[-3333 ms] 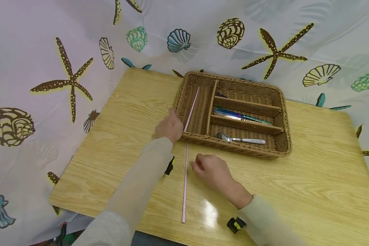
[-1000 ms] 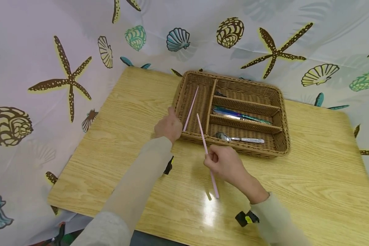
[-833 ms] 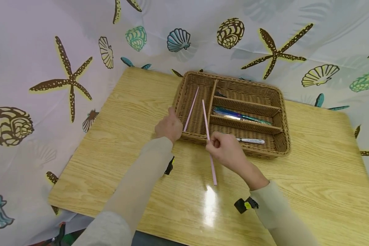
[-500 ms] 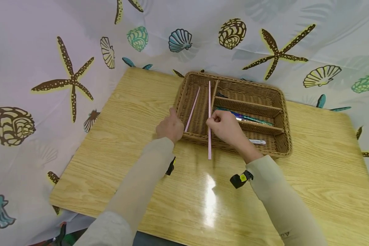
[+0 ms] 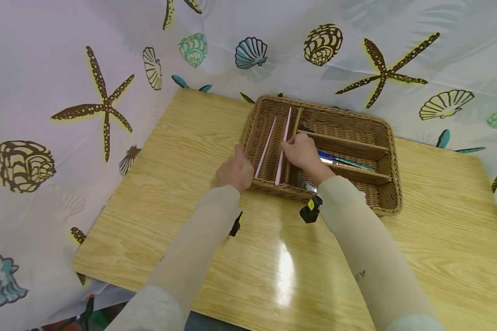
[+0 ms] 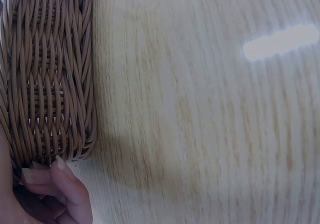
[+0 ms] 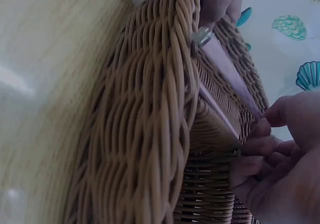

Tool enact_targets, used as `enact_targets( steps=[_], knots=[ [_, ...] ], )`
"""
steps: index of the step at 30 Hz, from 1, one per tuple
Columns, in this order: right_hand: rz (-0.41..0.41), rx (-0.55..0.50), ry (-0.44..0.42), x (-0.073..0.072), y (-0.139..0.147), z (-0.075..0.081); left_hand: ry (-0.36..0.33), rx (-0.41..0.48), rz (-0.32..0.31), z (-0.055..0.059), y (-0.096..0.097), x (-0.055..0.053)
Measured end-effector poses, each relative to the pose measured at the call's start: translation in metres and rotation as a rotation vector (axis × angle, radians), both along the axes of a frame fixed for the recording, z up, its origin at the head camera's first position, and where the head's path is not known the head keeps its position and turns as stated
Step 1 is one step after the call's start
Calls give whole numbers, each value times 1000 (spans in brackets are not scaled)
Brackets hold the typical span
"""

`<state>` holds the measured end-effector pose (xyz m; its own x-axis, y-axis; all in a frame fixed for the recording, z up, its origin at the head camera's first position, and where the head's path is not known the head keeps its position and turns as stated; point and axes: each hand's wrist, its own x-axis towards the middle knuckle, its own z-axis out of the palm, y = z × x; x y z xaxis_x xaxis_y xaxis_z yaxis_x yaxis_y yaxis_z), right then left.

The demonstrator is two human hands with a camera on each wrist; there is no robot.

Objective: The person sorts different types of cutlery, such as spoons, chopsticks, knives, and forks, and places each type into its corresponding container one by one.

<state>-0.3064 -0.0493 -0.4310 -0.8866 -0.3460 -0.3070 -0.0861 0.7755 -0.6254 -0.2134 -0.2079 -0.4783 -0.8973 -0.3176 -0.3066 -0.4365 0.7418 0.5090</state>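
My right hand [image 5: 303,151] pinches a pink chopstick [image 5: 279,172] inside the left compartment of a brown wicker cutlery basket [image 5: 343,111], close to the divider. In the right wrist view, thumb and fingers hold this chopstick [image 7: 231,70] partway along, its silvery end toward the front rim. A second pink chopstick [image 5: 265,148] lies to its left in the same compartment. At the basket's front left corner my left hand [image 5: 235,171] grips the wall. The left wrist view shows curled fingertips [image 6: 70,181] against the wicker.
Blue-green and silvery cutlery [image 5: 349,163] lies in the middle right compartment. A spoon [image 5: 308,185] sits in the front one, partly behind the right wrist. Something dark [image 5: 305,128] is in the back compartment. A wooden table [image 5: 149,207] supports the basket; a shell-patterned cloth [image 5: 215,27] hangs behind.
My right hand has picked the second chopstick off the table, turned it and carried it forward into the left compartment. My left hand has kept its grip on the basket corner.
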Motion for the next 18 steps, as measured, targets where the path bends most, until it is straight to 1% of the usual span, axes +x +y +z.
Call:
enact_targets(
  steps=[2, 4, 6, 8, 10, 12, 18],
  knots=[
    [2, 33, 9, -6, -3, -3, 2, 2, 3, -1, 0, 0],
    [-1, 45, 17, -10, -6, -5, 2, -1, 5, -1, 1, 0],
    [-1, 56, 35, -12, -9, -6, 3, -5, 4, -2, 1, -1],
    [8, 99, 63, -12, -12, -6, 4, -5, 3, -2, 2, -1],
    [17, 163, 84, -11, -17, -6, 7, -4, 0, -3, 2, -1],
    [26, 244, 88, -9, -22, -6, 14, -4, -1, -3, 2, 0],
    [61, 435, 70, 0, -40, -1, 15, -11, 1, -3, -1, 0]
  ],
)
